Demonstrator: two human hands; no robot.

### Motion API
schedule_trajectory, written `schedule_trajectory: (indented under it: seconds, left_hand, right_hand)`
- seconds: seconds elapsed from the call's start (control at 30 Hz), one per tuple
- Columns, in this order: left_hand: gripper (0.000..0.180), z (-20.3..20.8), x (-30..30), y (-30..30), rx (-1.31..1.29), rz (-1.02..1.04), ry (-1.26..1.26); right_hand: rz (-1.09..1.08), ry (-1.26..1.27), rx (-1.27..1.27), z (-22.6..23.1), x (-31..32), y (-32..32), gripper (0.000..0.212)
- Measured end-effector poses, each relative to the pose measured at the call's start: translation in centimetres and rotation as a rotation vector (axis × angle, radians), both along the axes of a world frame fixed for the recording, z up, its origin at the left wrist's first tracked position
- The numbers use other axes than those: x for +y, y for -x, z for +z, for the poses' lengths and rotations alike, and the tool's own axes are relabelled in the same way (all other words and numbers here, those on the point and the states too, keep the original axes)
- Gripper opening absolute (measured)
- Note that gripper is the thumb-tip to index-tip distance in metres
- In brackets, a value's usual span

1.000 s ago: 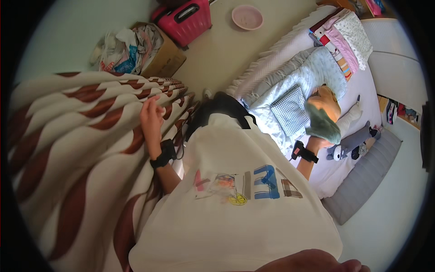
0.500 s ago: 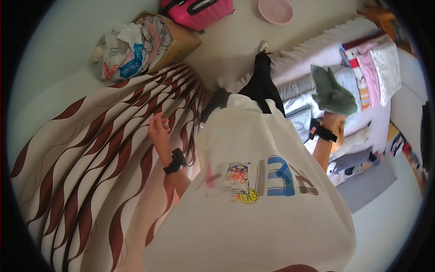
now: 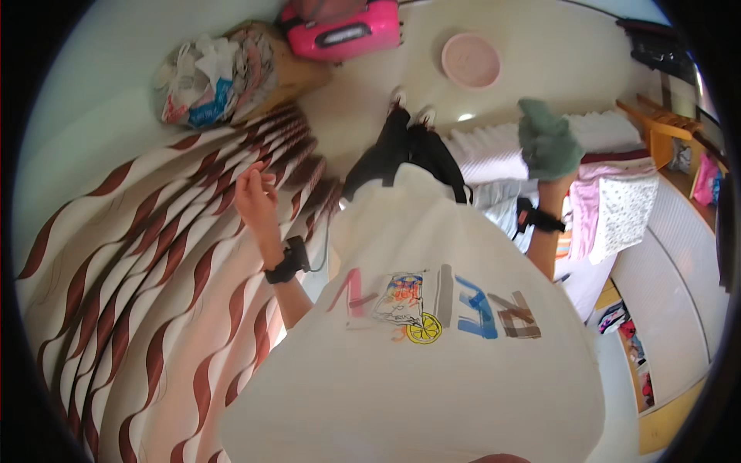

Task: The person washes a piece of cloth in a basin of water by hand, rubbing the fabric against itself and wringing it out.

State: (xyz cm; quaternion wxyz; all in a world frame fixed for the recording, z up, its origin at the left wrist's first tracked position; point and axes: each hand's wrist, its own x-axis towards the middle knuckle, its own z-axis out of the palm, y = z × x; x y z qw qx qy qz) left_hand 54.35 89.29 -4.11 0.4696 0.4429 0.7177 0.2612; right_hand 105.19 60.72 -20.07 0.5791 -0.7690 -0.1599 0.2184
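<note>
My left hand [image 3: 256,201] hangs in the air beside the patterned curtain [image 3: 147,285], fingers loosely bent and partly apart, with nothing seen in it. A soft grey-green cloth [image 3: 546,143] covers my right hand, bunched at the end of the forearm, above the edge of the bed. The fingers of that hand [image 3: 552,179] are hidden by the fabric; only its wrist side shows. Folded clothes lie on the bed close by, among them a pink garment [image 3: 588,208] and a white patterned one [image 3: 627,202]. Both wrists carry black straps.
Ahead, a pink basin [image 3: 471,62] rests on the floor [image 3: 370,77]. A bright pink suitcase [image 3: 343,35] stands at the far left, next to a cardboard box [image 3: 301,73] with bags and clothes. A wooden chair-like piece [image 3: 656,116] and open storage [image 3: 637,347] are at the right.
I have stepped and turned right: both feet now show ahead, and the bed, basin and suitcase sit differently in view. The cloth stays with my right hand; my left hand is slightly farther left.
</note>
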Motion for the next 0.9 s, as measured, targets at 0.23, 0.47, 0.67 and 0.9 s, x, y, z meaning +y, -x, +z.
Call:
schedule_trajectory:
  seconds: [0.23,0.47,0.67,0.9]
  left_hand:
    - [0.023,-7.0,2.1,-14.4,-0.300,0.032,-0.190]
    - [0.030,-14.0,-4.5,-14.3,-0.350,0.330,-0.209]
    - [0.041,-22.2,-23.5,-18.3,-0.037,0.601,-0.038]
    - [0.036,-40.0,-42.3,-22.9,-1.034,1.199,0.087]
  right_hand:
    - [-0.213,-0.120,0.333,3.9,2.2,-3.2,0.026]
    - [0.233,0.219,0.145,-1.3,1.1,-15.5,0.027]
    - [0.344,0.296,-0.009,-14.6,-1.5,-23.8,0.040]
    - [0.241,-0.094,0.406,-29.2,-1.0,-35.3,0.041]
